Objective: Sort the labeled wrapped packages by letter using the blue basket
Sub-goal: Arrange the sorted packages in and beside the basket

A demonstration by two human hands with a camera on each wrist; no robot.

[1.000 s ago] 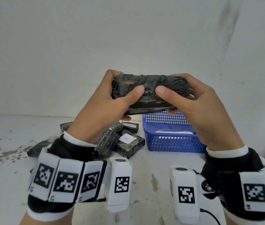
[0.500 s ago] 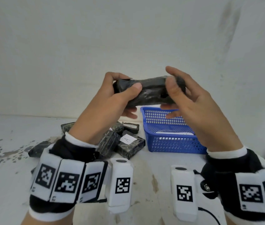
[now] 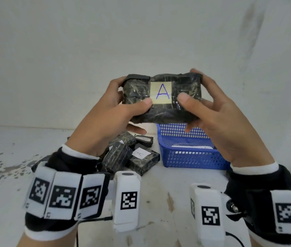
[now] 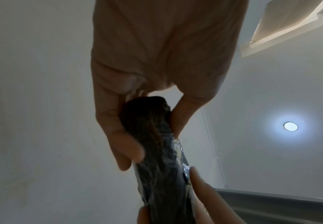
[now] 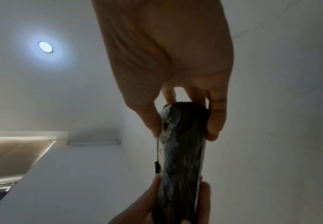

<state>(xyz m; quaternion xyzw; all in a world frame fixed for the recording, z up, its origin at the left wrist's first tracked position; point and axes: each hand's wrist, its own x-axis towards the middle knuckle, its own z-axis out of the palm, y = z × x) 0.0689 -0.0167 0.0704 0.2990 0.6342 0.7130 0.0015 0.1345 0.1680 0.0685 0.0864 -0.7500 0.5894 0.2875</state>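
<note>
The package (image 3: pixel 160 97), label "A" facing the person, is held in the air above the blue basket (image 3: pixel 191 154). The left hand (image 3: pixel 112 113) and right hand (image 3: pixel 217 118) each grip one end, thumbs on the front. More packages (image 3: pixel 132 154) lie on the counter (image 3: pixel 7 175).

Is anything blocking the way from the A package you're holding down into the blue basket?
Nothing visible does. The black wrapped package labelled A is held in both hands, left hand and right hand, right above the blue plastic mesh basket, whose top is open. Something white lies inside it.
</note>
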